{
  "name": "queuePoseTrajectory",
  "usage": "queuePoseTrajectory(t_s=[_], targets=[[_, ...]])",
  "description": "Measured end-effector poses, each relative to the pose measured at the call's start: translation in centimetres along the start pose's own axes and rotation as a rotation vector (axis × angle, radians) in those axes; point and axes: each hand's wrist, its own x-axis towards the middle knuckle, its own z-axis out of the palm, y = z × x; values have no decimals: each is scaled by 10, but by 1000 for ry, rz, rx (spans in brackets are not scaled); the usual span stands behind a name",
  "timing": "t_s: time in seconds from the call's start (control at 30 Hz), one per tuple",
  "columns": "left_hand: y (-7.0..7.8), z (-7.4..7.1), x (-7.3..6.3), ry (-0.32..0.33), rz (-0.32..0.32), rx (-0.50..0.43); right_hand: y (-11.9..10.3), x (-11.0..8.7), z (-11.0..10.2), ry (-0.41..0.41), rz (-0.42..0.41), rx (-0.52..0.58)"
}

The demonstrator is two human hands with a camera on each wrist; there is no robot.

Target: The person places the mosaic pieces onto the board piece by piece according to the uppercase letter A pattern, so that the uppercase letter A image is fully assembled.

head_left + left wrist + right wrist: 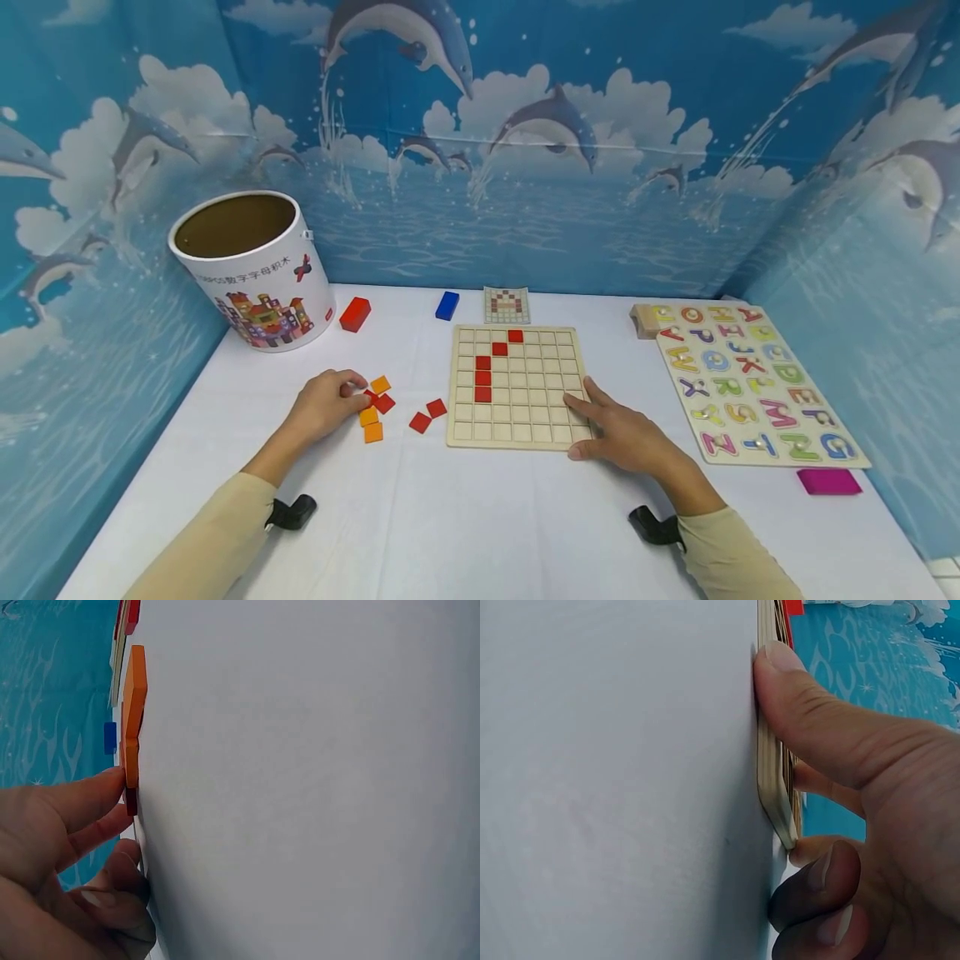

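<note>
Pickup was judged underway: red tile (132, 802) pinched by left hand (322, 407), board (517, 425) touched by outspread right hand (624, 429), lifting needed

I see a white cloth-covered counter (480, 525) bearing a printed white bucket (262, 287), a pale wooden grid board (521, 417) and square orange tiles (373, 432).

red tile (371, 394) pt. hidden, sleeves (206, 533) cropped

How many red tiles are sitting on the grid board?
5: one red tile in the top row, another below-left, then three down the next column left. The right hand may hide another.
</note>
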Motion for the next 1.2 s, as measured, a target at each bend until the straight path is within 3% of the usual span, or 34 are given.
queuePoseTrajectory(t_s=[0.53,0.77,0.97,1.2], targets=[[-2,0,-2,-22,-20,-44,-2,-1,2,-2,7,12],[-3,-1,-2,4,-49,-159,-2,-2,1,1,1,10],[0,-2,0,-25,-55,-260,-2,-2,1,3,-3,15],[16,2,6,-70,-35,-425,-3,-1,0,6,-2,3]])
